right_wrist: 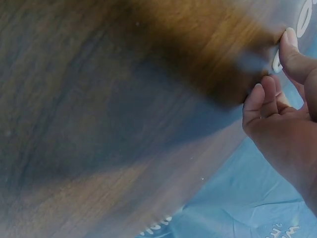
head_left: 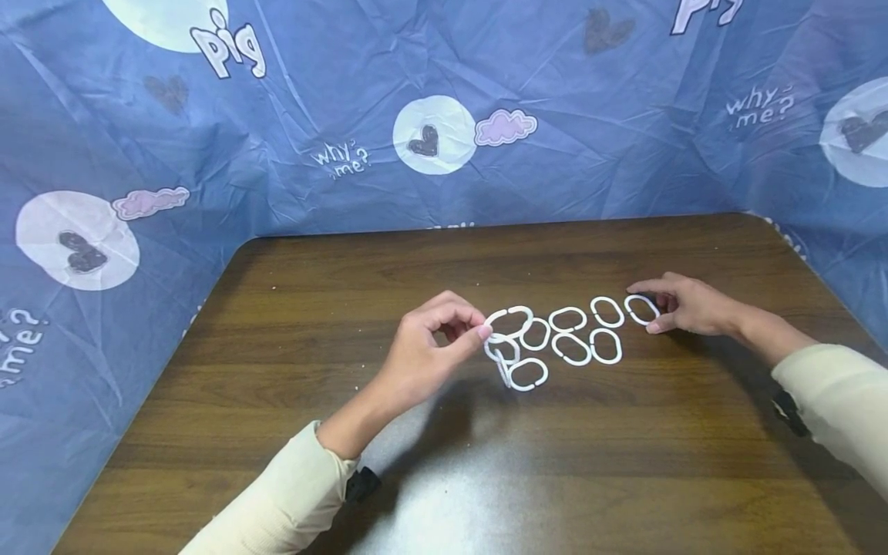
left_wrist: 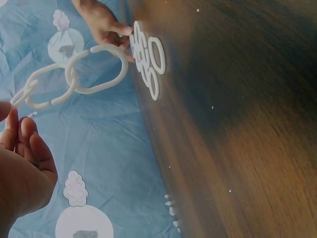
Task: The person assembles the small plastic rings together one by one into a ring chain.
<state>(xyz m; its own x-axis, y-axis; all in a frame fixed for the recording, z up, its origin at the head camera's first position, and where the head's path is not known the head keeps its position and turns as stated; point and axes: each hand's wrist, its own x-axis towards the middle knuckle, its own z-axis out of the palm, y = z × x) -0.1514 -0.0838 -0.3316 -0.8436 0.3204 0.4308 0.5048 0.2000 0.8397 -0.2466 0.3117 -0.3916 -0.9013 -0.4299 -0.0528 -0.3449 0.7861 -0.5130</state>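
Observation:
White oval plastic chain links, each with a small gap in its ring, are at the middle right of the table. My left hand (head_left: 433,343) pinches the end of a short chain of joined links (head_left: 502,351) between thumb and forefinger. In the left wrist view the chain (left_wrist: 96,69) hangs above the table from the fingertips. My right hand (head_left: 694,304) has thumb and forefinger round the outermost loose link (head_left: 641,310), low at the tabletop. Part of that link (right_wrist: 277,62) shows between thumb and fingers in the right wrist view.
Several loose links (head_left: 606,346) lie flat on the brown wooden table (head_left: 333,277) between the hands. Small white specks dot the tabletop. A blue printed sheet (head_left: 333,85) stands behind the table and along its sides.

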